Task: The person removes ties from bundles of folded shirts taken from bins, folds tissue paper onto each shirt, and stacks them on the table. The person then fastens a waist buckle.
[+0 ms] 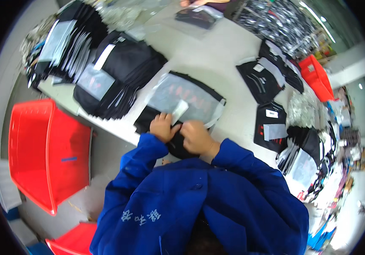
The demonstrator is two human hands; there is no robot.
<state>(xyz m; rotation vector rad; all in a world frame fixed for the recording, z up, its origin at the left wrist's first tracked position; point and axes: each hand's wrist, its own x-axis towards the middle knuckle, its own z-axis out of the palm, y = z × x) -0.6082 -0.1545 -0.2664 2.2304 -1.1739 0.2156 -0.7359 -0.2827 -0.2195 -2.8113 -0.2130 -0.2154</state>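
Note:
A black garment [182, 145] lies at the table's near edge, partly under both hands. A translucent sheet [185, 95] covers its far part, with red print showing through. My left hand [165, 127] rests on the dark cloth beside a small white tag [180, 111], its thumb towards the other hand. Just right of it, my right hand [198, 137] is curled at the cloth, its fingers bent and slightly blurred. Whether those fingers pinch the fabric cannot be told. Both wrists come out of blue sleeves.
Stacks of folded black garments [128, 63] stand on the table [208, 54] at left. More black garments [270, 127] lie at right. A red plastic bin [70, 149] stands on the floor at left, another red bin [316, 76] far right. Another person's hand [198, 2] shows at the far edge.

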